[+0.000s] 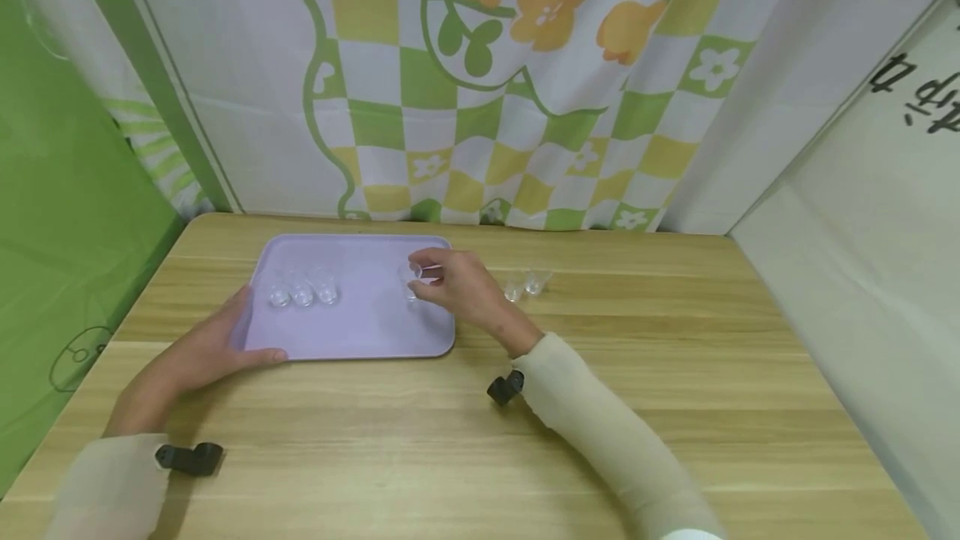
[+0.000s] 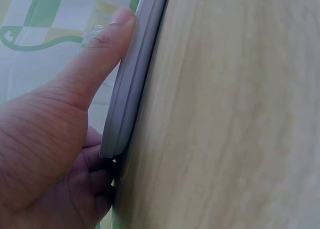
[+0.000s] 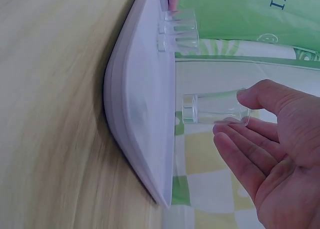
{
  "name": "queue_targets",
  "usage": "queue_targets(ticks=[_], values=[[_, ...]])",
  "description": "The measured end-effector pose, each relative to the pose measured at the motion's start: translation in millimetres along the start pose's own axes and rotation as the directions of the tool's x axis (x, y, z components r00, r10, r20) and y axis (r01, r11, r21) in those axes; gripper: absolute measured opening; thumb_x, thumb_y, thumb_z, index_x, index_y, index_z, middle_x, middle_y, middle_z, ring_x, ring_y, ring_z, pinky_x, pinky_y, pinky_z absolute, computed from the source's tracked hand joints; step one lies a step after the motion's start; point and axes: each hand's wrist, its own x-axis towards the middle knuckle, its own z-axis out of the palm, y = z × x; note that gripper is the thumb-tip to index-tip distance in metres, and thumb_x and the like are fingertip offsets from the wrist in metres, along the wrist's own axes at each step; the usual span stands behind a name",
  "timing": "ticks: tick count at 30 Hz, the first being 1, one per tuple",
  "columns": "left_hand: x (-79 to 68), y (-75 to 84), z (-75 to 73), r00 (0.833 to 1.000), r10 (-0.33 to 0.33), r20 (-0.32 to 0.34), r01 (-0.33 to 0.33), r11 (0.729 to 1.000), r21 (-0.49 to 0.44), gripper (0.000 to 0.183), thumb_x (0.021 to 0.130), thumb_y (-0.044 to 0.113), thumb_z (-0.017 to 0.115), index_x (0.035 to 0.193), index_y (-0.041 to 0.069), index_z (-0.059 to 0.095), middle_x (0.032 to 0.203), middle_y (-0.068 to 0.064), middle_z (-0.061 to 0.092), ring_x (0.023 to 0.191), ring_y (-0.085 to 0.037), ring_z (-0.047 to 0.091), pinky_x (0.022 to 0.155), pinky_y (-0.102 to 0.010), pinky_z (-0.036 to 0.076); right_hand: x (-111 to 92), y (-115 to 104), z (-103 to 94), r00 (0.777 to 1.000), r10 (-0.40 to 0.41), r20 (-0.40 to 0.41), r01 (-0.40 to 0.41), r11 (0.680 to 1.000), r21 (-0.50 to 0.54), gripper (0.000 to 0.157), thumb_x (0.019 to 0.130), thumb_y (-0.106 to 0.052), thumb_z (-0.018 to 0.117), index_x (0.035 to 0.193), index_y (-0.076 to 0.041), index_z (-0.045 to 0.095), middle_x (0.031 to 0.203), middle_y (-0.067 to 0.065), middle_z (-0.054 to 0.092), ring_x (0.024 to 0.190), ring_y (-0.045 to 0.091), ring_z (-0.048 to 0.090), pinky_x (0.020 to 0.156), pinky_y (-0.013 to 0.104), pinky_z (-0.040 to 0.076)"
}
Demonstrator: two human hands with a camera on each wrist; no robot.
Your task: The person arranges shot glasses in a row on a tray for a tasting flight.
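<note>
My right hand [image 1: 467,286] pinches a small clear shot glass [image 3: 215,108] near its rim, with thumb and fingertips on opposite sides. In the right wrist view the glass is apart from the surface of the lilac tray [image 1: 363,340], over its right part. Three similar shot glasses [image 1: 303,293] stand in a row on the tray's left side. At the near left corner my left hand [image 1: 210,340] holds the tray, its thumb [image 2: 107,41] along the front rim and its fingers [image 2: 92,176] bent round the side.
Two more clear glasses [image 1: 534,282] stand on the wooden table [image 1: 465,440], just right of the tray and partly behind my right hand. A checked curtain [image 1: 525,132] hangs along the table's back edge. Green fabric [image 1: 75,215] borders the left side, a pale wall the right.
</note>
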Motion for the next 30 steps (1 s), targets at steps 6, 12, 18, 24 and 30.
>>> queue_targets(ticks=[6, 12, 18, 24, 30], values=[[-1.2, 0.4, -0.6, 1.0, -0.003, 0.0, 0.003, 1.0, 0.0, 0.128, 0.086, 0.048, 0.082, 0.162, 0.001, -0.01, 0.162, -0.039, 0.002, 0.145, -0.062, 0.01, 0.115, -0.073, 0.015, 9.2, -5.3, 11.2, 1.0, -0.003, 0.028, 0.003, 1.0, 0.001, 0.036, 0.094, -0.003, 0.074, 0.127, 0.009, 0.067, 0.122, 0.017, 0.071, 0.108, 0.027, 0.072, 0.084, 0.016, 0.056], [-0.4, -0.3, 0.3, 1.0, -0.005, 0.001, 0.005, 1.0, -0.004, 0.128, 0.086, 0.048, 0.082, 0.162, 0.001, -0.01, 0.162, -0.038, 0.001, 0.145, -0.062, 0.01, 0.115, -0.073, 0.015, 16.3, -7.5, 20.1, 0.999, -0.012, 0.052, 0.012, 1.0, 0.002, 0.035, 0.095, -0.004, 0.073, 0.127, 0.009, 0.067, 0.124, 0.017, 0.07, 0.11, 0.027, 0.071, 0.086, 0.017, 0.056], [-0.6, -0.6, -0.2, 1.0, -0.007, 0.003, 0.007, 1.0, -0.004, 0.128, 0.087, 0.048, 0.082, 0.162, 0.0, -0.01, 0.162, -0.039, 0.001, 0.145, -0.062, 0.01, 0.115, -0.073, 0.014, 23.4, -11.4, 28.7, 0.997, -0.036, 0.068, 0.036, 0.999, -0.01, 0.035, 0.095, -0.004, 0.073, 0.127, 0.009, 0.067, 0.125, 0.018, 0.07, 0.108, 0.025, 0.072, 0.085, 0.015, 0.055], [-0.4, -0.7, -0.3, 1.0, 0.011, -0.003, -0.011, 1.0, -0.015, 0.128, 0.086, 0.046, 0.083, 0.163, 0.002, -0.011, 0.163, -0.038, 0.001, 0.145, -0.061, 0.01, 0.115, -0.073, 0.015, 32.7, -12.8, 40.0, 0.994, -0.047, 0.1, 0.05, 0.999, -0.022, 0.032, 0.095, -0.003, 0.072, 0.125, 0.007, 0.068, 0.123, 0.016, 0.071, 0.109, 0.023, 0.072, 0.086, 0.014, 0.054], [-0.2, -0.7, 0.7, 1.0, 0.019, -0.004, -0.019, 1.0, -0.022, 0.128, 0.086, 0.045, 0.083, 0.163, 0.002, -0.01, 0.163, -0.038, 0.003, 0.145, -0.061, 0.012, 0.115, -0.073, 0.015, 38.9, -15.8, 47.8, 0.993, -0.048, 0.105, 0.053, 0.997, -0.052, 0.034, 0.096, -0.007, 0.073, 0.127, 0.005, 0.068, 0.12, 0.014, 0.072, 0.108, 0.02, 0.072, 0.085, 0.011, 0.053]])
